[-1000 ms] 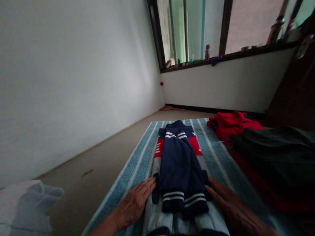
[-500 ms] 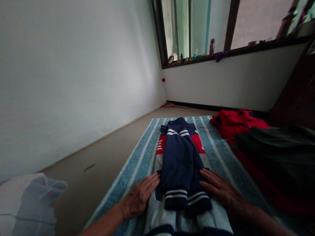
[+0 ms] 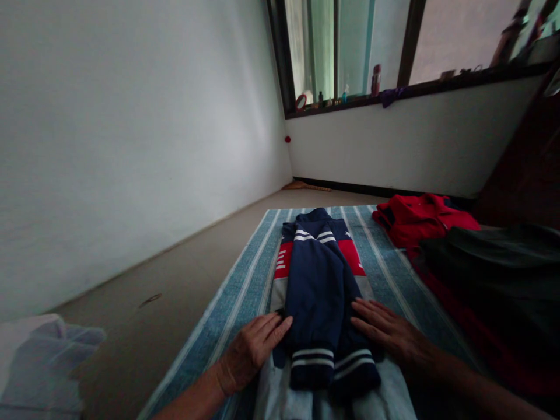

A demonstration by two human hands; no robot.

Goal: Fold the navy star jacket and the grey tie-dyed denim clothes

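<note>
A navy, red and grey jacket (image 3: 317,280) lies lengthwise in front of me, its two navy sleeves folded down over the middle. The white-striped cuffs (image 3: 312,364) point toward me. My left hand (image 3: 254,347) rests on the jacket's left edge, fingers stretched and thumb touching the sleeve. On the opposite edge, my right hand (image 3: 389,332) lies flat with its fingers extended against the other sleeve. The jacket's lower end runs out of view at the bottom. Beneath it is a blue cloth with white stripes (image 3: 236,291).
To the right lie a red garment (image 3: 424,219) and a dark garment (image 3: 494,262). Pale sheer fabric (image 3: 39,364) hangs at lower left, beside the floor (image 3: 175,274). A white wall (image 3: 153,128) stands on the left. Small items and a bottle (image 3: 376,80) line the windowsill.
My left thumb has come up onto the sleeve. The cuffs sit slightly lower in view, and the dark hem at the bottom has gone out of sight. My right hand stays nearly in place.
</note>
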